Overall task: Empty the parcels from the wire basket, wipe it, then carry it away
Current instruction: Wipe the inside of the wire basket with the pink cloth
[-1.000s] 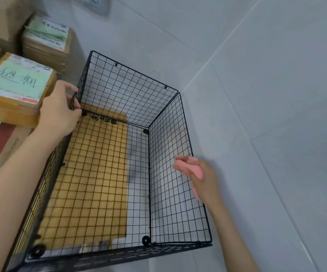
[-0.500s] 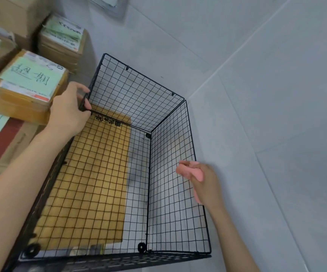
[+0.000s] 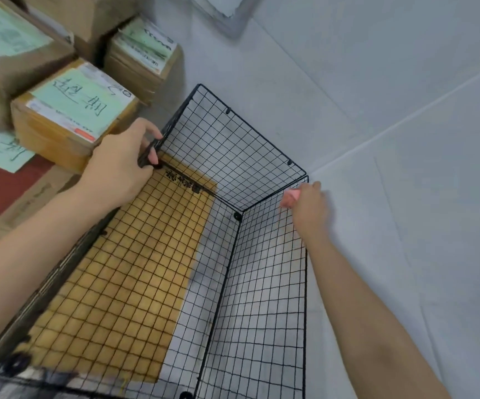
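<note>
A black wire basket (image 3: 261, 145) stands on the pale tiled floor with no parcels inside; a tan cardboard sheet shows through its mesh bottom. My left hand (image 3: 120, 168) grips the top rim at the basket's far left corner. My right hand (image 3: 307, 205) is outside the right wall near the far right corner, closed on a small pink cloth (image 3: 290, 197) pressed against the wire. Brown parcels (image 3: 71, 116) with green handwritten labels are stacked on the floor to the left of the basket.
More cardboard boxes (image 3: 143, 59) sit behind the parcels at the upper left, and a red-topped box (image 3: 0, 188) lies at the left edge. Grey floor tiles (image 3: 405, 168) stretch to the right of the basket.
My right hand with the pink cloth has slid along the right wall from near its middle to the far corner. My left hand keeps its grip on the rim.
</note>
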A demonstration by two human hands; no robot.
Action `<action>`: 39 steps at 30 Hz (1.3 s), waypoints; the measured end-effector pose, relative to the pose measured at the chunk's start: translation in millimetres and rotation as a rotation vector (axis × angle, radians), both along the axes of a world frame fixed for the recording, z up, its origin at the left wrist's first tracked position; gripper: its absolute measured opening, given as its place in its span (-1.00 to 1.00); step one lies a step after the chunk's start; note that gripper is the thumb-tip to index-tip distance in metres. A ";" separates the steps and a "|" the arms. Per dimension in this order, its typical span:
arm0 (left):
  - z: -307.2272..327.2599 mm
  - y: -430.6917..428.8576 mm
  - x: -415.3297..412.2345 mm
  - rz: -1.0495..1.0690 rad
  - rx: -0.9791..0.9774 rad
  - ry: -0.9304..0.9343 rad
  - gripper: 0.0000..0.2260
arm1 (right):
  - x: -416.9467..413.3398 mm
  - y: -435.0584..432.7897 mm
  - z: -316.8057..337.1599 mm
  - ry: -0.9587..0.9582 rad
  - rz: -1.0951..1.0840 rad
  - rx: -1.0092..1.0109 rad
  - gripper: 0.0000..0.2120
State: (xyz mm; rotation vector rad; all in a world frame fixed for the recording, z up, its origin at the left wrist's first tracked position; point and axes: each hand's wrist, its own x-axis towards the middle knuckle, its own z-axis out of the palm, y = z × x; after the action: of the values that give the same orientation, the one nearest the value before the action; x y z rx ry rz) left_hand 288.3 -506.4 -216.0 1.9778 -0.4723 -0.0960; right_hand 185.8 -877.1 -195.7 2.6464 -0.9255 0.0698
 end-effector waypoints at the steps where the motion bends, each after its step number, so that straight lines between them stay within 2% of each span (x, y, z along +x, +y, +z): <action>1: 0.3 -0.6 0.4 0.001 0.013 -0.012 -0.60 | 8.8 -2.1 -2.4 0.087 0.028 -0.100 -0.71; 3: 0.1 -1.0 1.2 0.006 0.033 -0.034 -0.63 | 25.0 -7.4 -10.5 0.254 0.085 -0.254 -0.70; 6: -1.3 -0.9 1.2 0.008 0.049 -0.041 -0.65 | 47.8 -17.5 -29.3 0.401 0.044 -0.384 -0.69; 10: -0.8 -1.7 2.1 0.010 0.068 -0.035 -0.65 | 51.3 -12.1 -60.7 0.695 0.081 -0.531 -0.63; 13: -2.6 -0.5 2.0 0.019 0.090 -0.023 -0.63 | 43.9 0.9 -101.5 0.806 0.154 -0.527 -0.65; 15: -2.6 -0.8 2.4 0.022 0.098 -0.026 -0.63 | 35.3 13.5 -137.6 0.843 0.200 -0.430 -0.76; 17: -1.6 -1.3 2.9 0.025 0.113 -0.030 -0.62 | 18.6 27.6 -175.2 0.962 0.246 -0.306 -0.84; 19: -1.4 -2.0 3.1 0.029 0.131 -0.016 -0.61 | 3.7 34.3 -203.6 1.066 0.311 -0.264 -0.76; 21: -1.2 -2.4 3.4 0.032 0.144 -0.015 -0.61 | 5.2 33.3 -205.8 1.054 0.351 -0.257 -0.77; 24: 0.3 -2.7 3.0 0.037 0.139 -0.015 -0.61 | 33.8 8.7 -176.6 0.865 0.365 -0.297 -0.89; 26: 1.5 -2.7 3.0 0.035 0.144 -0.012 -0.61 | 57.4 -12.0 -146.2 0.792 0.354 -0.455 -0.81; 29: 3.5 -2.7 2.5 0.030 0.148 -0.006 -0.60 | 69.3 -24.1 -108.6 0.788 0.304 -0.535 -0.72; 31: 3.6 -1.9 1.8 0.024 0.138 -0.004 -0.61 | 58.7 -12.2 -107.6 0.801 0.289 -0.566 -0.88; 33: 2.7 -1.1 1.1 0.020 0.120 0.001 -0.61 | 36.3 9.8 -130.0 0.853 0.318 -0.520 -0.86; 37: 1.4 -0.9 1.0 0.020 0.088 0.015 -0.61 | -26.6 69.0 -191.3 1.084 0.387 -0.213 -0.74; 39: 0.5 -1.1 1.6 0.023 0.080 0.021 -0.61 | -44.1 84.4 -201.3 1.131 0.430 -0.210 -0.64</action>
State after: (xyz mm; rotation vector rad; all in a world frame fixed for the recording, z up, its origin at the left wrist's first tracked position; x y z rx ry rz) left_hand 289.9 -507.5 -215.4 2.0585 -0.4373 -0.1230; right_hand 141.7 -792.7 -397.1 2.0838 0.0334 -1.0336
